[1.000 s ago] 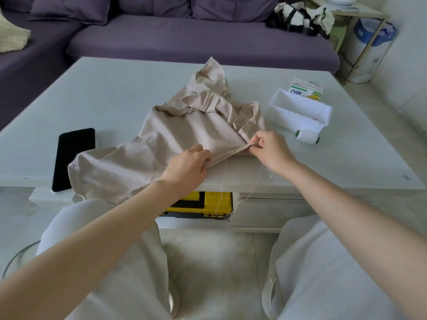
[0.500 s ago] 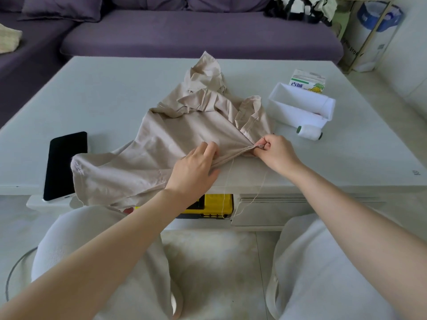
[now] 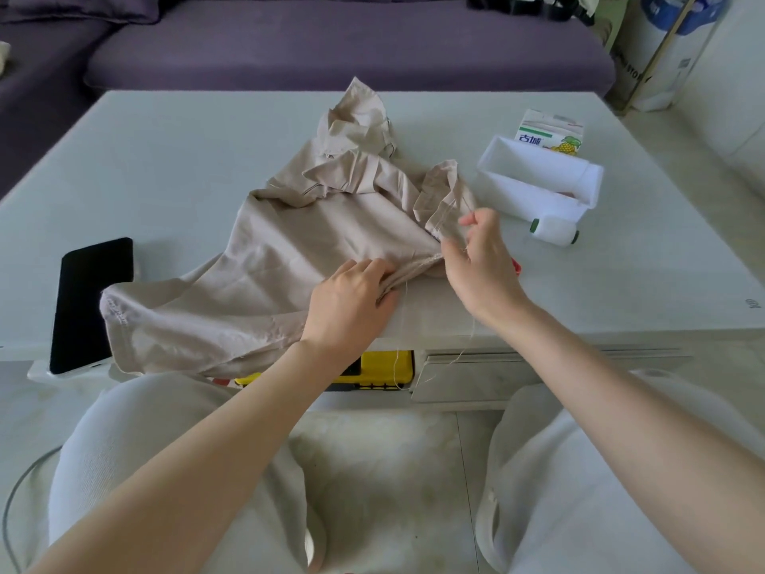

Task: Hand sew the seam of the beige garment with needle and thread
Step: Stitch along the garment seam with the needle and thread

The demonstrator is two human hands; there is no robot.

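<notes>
The beige garment [image 3: 298,258] lies crumpled on the pale table [image 3: 165,167], one end hanging over the near edge. My left hand [image 3: 352,300] grips a fold of the seam near the table's front edge. My right hand [image 3: 476,258] is raised just right of the seam, fingers curled as if pinching something small; the needle itself is too small to make out. Thin pale thread [image 3: 472,337] trails from that hand down past the table edge, and another strand [image 3: 399,358] hangs from the seam.
A white thread spool [image 3: 554,230] lies right of the garment by a white tray [image 3: 538,184] and a juice carton [image 3: 550,132]. A black phone [image 3: 91,300] sits at the left edge. A yellow box [image 3: 385,366] is under the table. A purple sofa [image 3: 331,43] stands behind.
My right hand has lifted up and away from the seam end, drawing the thread with it. My left hand still holds the seam fold. The camera has tilted down slightly.
</notes>
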